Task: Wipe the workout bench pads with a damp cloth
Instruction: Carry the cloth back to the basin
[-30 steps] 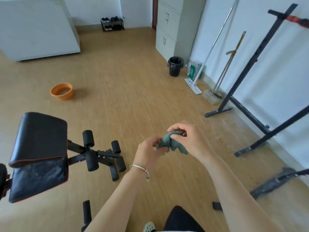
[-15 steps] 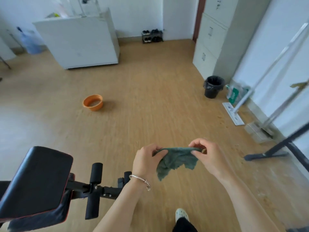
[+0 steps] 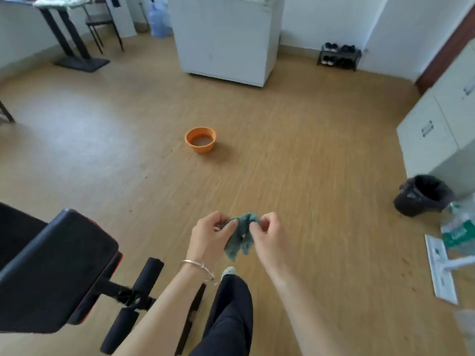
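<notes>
The cloth (image 3: 240, 236) hangs in the air in front of the leg (image 3: 231, 317), to the right of the pad (image 3: 56, 268) and not touching it. The left hand (image 3: 210, 235) pinches one upper part of it between thumb and curled fingers. The right hand (image 3: 267, 235) pinches the other side in the same way, and the rest hangs crumpled between them.

The hold is only at the fingertips, so the cloth (heavier if it is really wet) may slip and fall on the floor (image 3: 308, 176), take dust there, and later smear the pad. A bunched cloth also wipes badly; I think it needs spreading or folding first.

The rollers (image 3: 149, 273) stand just beside the leg, and a step toward the pad may catch on them. Ahead, the floor gives wide room as far as the basin (image 3: 200, 140). The bin (image 3: 421, 196) and the mop (image 3: 440, 271) lie near the floor's right edge, well apart from the hands.
</notes>
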